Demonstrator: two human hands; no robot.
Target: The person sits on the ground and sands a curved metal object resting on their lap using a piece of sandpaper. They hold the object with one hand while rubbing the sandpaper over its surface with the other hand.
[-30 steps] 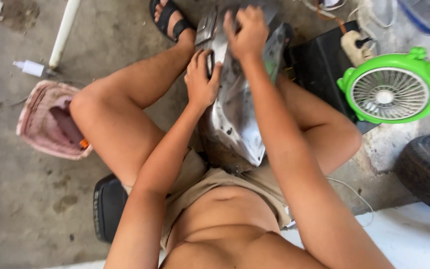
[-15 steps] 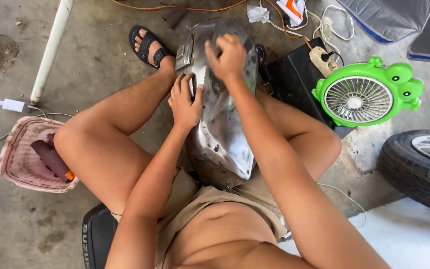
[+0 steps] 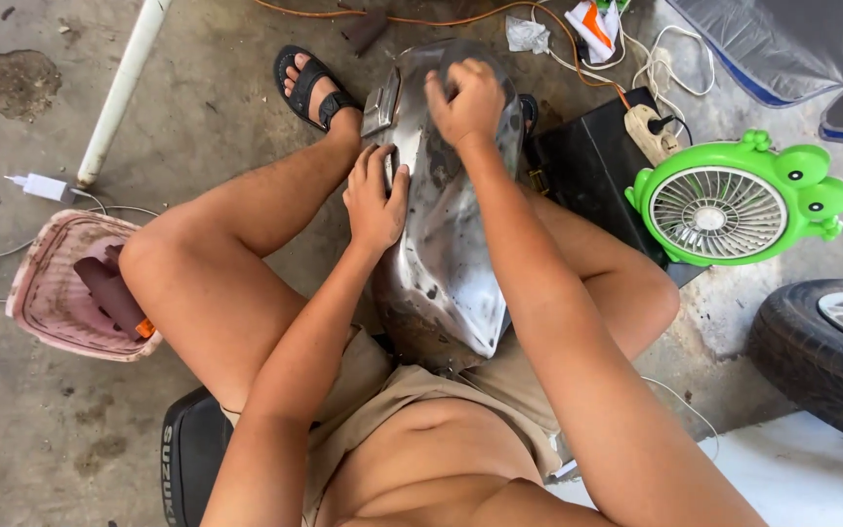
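Note:
A bare, scuffed metal tank-shaped part (image 3: pixel 446 263) lies lengthwise between my knees, its narrow end toward my lap. My left hand (image 3: pixel 376 200) presses flat against its left side, steadying it. My right hand (image 3: pixel 467 98) rests on the far top end with fingers curled down; anything under the palm is hidden. My left foot in a black sandal (image 3: pixel 309 83) is planted on the concrete beside the part's far end.
A green frog-shaped fan (image 3: pixel 734 200) stands on a black box (image 3: pixel 587 166) at the right, by a power strip with cords. A tyre (image 3: pixel 822 351) lies at the right edge. A pink basket (image 3: pixel 60 293), a white pipe (image 3: pixel 124 83) and a charger are on the left.
The view has shifted, so everything sits lower in the frame. Both hands stay on the metal part, the right one still at its far end.

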